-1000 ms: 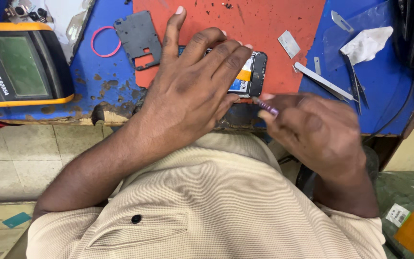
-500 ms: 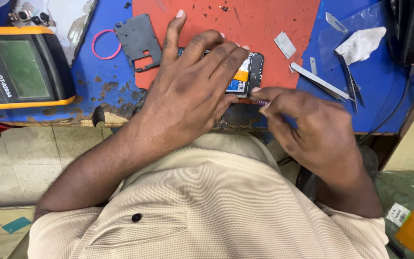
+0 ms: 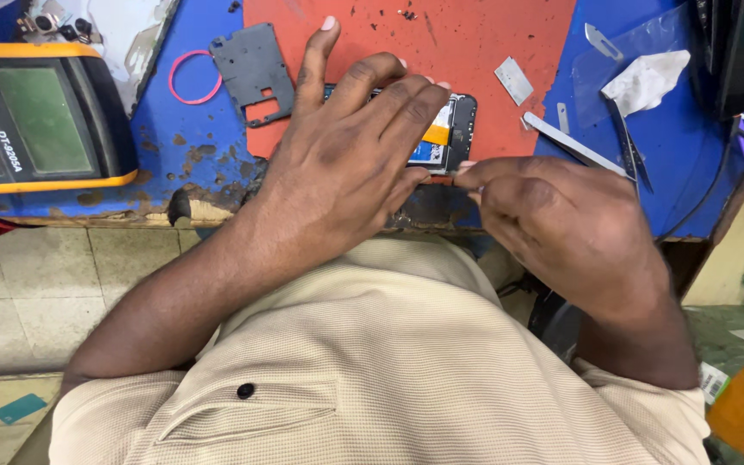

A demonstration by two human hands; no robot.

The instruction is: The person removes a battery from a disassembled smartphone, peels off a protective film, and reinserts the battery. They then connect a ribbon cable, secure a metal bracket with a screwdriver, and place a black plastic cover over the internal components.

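Head view: left hand point(image 3: 346, 164) flat on opened phone point(image 3: 454, 129), pressing it down.
Right hand point(image 3: 553, 224): pinches a thin tool at the phone's near edge.
Clutter: tweezers point(image 3: 574, 145), back plate point(image 3: 254, 73) near; multimeter point(image 3: 36, 116) well apart.

Worn, matt mats and bare metal tools.
Chipped red mat point(image 3: 475, 52) over scratched blue mat point(image 3: 200, 146); shiny metal tweezers point(image 3: 574, 145); matt dark plastic frame point(image 3: 251, 69); crumpled white tissue point(image 3: 647, 79).

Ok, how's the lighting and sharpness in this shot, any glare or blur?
Head view: even, soft light, faint shadows under the left hand; right hand and opened phone sharp, no motion blur; mild glare on the clear plastic sheet; wide-angle bending at the edges.
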